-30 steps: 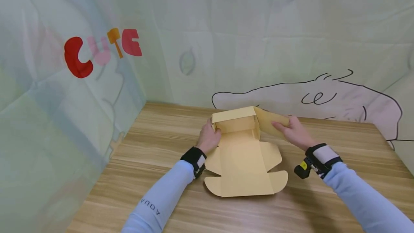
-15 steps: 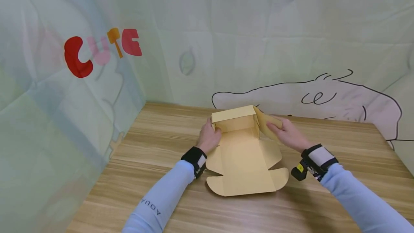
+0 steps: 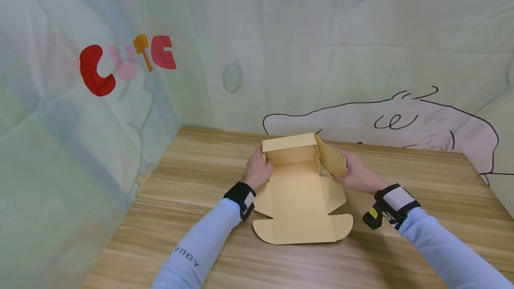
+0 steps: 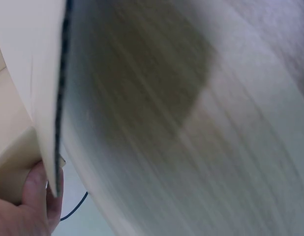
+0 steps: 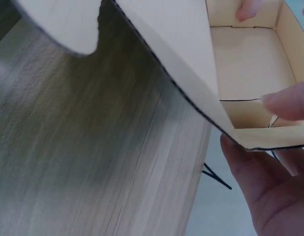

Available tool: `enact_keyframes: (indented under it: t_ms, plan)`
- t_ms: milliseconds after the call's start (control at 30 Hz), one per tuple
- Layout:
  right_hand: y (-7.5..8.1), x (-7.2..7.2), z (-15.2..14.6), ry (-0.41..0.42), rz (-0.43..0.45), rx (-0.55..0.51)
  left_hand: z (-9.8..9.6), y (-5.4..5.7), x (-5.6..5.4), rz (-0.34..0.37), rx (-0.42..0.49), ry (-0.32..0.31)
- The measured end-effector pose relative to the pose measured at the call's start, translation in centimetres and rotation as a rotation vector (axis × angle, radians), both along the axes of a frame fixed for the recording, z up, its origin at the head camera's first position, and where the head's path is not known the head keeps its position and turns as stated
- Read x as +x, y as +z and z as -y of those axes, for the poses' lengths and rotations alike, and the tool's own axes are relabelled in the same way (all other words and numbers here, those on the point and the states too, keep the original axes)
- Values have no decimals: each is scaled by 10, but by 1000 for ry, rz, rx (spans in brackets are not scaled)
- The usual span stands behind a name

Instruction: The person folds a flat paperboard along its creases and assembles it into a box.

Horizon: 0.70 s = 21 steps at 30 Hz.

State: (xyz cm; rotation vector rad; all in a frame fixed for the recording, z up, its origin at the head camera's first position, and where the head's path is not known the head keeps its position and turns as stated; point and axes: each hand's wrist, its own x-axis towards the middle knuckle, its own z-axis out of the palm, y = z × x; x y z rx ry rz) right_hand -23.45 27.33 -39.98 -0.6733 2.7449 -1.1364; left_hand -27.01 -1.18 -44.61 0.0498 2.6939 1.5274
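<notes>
A partly folded tan cardboard box [image 3: 299, 200] lies on the wooden table, its far end raised into walls and its near flaps flat. My left hand [image 3: 258, 169] grips the left far corner, thumb inside the wall. On the right, a long side flap [image 3: 332, 157] stands up at an angle. My right hand [image 3: 358, 174] is behind that flap. In the right wrist view its fingers [image 5: 250, 172] touch the outer side, while the thumb [image 5: 289, 102] extends over the box's inside. The flap hides part of the right hand in the head view.
The wooden table [image 3: 201, 159] meets a printed cloth backdrop [image 3: 249, 57] at the back and left. Small rounded flaps [image 3: 341, 225] spread out at the box's near end. A thin dark cord [image 5: 218, 178] shows beyond the table edge in the right wrist view.
My right hand has moved left and let its thumb off the flap's front, shifting behind it. The flap has swung inward and nearer. My left hand has barely moved.
</notes>
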Motion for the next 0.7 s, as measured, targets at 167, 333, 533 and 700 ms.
enact_keyframes:
  t_ms: [167, 333, 533, 700]
  plan:
    - [-4, 3, -1, -6, -35, 35, -1, 1, -1, 1, -8, 2]
    - [-8, 3, 0, 6, -44, 51, -3, 2, -2, -8, -12, -2]
    - [-10, 2, 3, 58, -24, -28, -4, 1, -2, -18, -15, -3]
    - [-12, 5, 6, 53, -31, -21, -6, -1, -1, -7, -16, -11]
